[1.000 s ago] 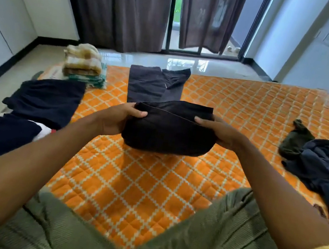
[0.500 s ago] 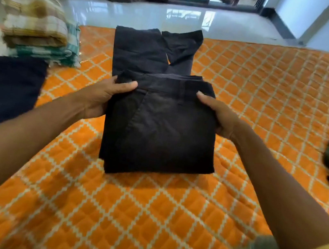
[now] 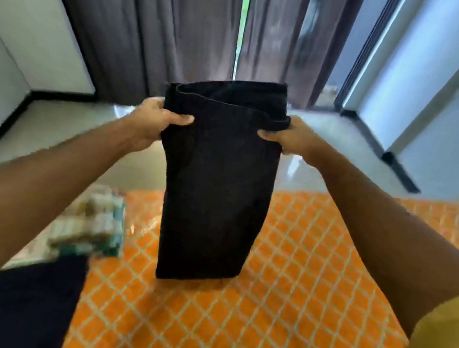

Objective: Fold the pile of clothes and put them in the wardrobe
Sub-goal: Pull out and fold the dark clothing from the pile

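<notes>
Matt black cloth trousers (image 3: 217, 178); quilted orange bedcover (image 3: 275, 316).

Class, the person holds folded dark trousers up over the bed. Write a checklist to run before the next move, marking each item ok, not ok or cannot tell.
1. Left hand grips the dark trousers at the top edge: ok.
2. Right hand grips the opposite side: ok.
3. Fold intact, no leg hanging loose: ok.
4. Bare orange quilt below for setting down: ok.
5. Checked folded stack tidy: cannot tell, blurred.
6. Navy garment lies apart from the trousers: ok.
</notes>
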